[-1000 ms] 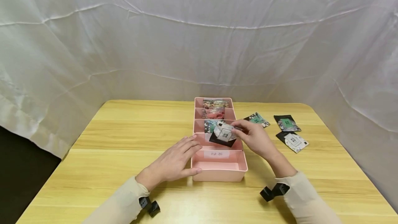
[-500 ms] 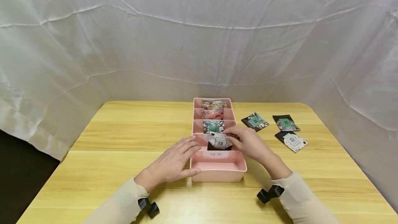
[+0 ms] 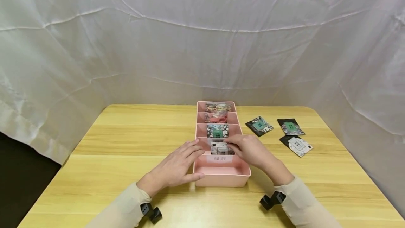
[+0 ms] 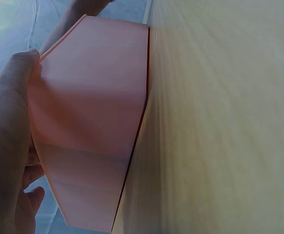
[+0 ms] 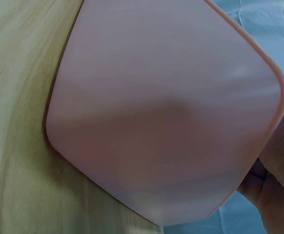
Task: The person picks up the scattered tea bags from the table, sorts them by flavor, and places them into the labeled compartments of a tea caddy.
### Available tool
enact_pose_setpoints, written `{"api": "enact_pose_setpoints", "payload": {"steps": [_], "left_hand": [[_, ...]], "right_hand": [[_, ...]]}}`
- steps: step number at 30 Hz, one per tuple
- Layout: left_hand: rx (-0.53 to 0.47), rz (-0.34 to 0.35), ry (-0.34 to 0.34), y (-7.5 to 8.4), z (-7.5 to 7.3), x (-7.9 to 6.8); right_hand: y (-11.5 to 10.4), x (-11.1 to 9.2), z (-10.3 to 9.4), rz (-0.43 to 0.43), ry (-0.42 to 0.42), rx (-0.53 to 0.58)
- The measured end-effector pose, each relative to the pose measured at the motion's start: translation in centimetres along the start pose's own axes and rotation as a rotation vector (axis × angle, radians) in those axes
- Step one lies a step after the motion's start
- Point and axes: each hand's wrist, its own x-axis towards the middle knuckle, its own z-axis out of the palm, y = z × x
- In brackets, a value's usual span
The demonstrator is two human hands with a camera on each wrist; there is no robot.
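A long pink divided box [image 3: 221, 180] stands on the wooden table, its compartments running away from me. My right hand [image 3: 253, 150] pinches the upper right corner of a white-and-black tea sachet [image 3: 220, 147], which sits upright and mostly lowered into the second compartment from the front. My left hand [image 3: 177, 164] rests on the box's left rim with its fingers extended; in the left wrist view the thumb [image 4: 27, 61] lies at that rim. Behind the held sachet, a green-labelled sachet [image 3: 217, 130], a red sachet [image 3: 216, 117] and a floral sachet [image 3: 218, 107] stand in separate compartments.
Right of the box lie two green-labelled sachets, one nearer the box [image 3: 259, 126] and one farther right [image 3: 290, 127], plus a white-labelled sachet [image 3: 299, 146] overlapping the latter. A paper label [image 3: 220, 158] marks the front divider. Pale cloth [image 3: 202, 45] hangs behind the table.
My right hand has moved left and down, lowering the white-and-black tea sachet from above the box into the second compartment and turning it straight. My left hand has stayed on the rim.
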Motion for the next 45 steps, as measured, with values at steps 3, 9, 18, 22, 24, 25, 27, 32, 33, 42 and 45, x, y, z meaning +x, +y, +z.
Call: {"api": "enact_pose_setpoints", "payload": {"steps": [3, 9, 18, 22, 24, 25, 27, 32, 33, 42, 45], "left_hand": [[0.000, 0.000, 0.003, 0.0, 0.0, 0.0], [-0.005, -0.001, -0.002, 0.0, 0.1, -0.1], [0.001, -0.003, -0.005, 0.0, 0.2, -0.1], [0.003, 0.001, -0.001, -0.1, 0.2, 0.0], [0.005, 0.000, 0.004, -0.2, 0.1, 0.1], [0.006, 0.001, 0.004, -0.2, 0.1, 0.1], [0.005, 0.002, -0.002, -0.2, 0.1, 0.1], [-0.002, 0.002, -0.002, -0.2, 0.1, 0.2], [-0.001, 0.002, 0.000, -0.2, 0.1, 0.2], [-0.005, 0.001, 0.005, -0.2, 0.3, 0.0], [-0.003, 0.003, 0.009, -0.2, 0.3, -0.1]], "right_hand": [[-0.1, 0.0, 0.0, -0.009, 0.000, -0.016], [0.2, -0.2, -0.1, -0.013, 0.026, -0.015], [1.5, -0.5, -0.6, -0.008, 0.110, -0.009], [2.3, -0.8, -1.3, 0.037, 0.123, -0.013], [2.6, -0.9, -1.8, 0.078, 0.128, -0.024], [2.8, -1.0, -2.0, 0.099, 0.126, -0.032], [3.3, -1.2, -2.4, 0.146, 0.117, -0.037], [4.9, -1.8, -2.9, 0.245, 0.122, -0.021], [5.3, -1.9, -3.0, 0.262, 0.126, -0.014], [8.6, -3.1, -2.7, 0.412, 0.167, -0.005], [9.4, -3.5, -2.6, 0.450, 0.165, -0.002]]}}
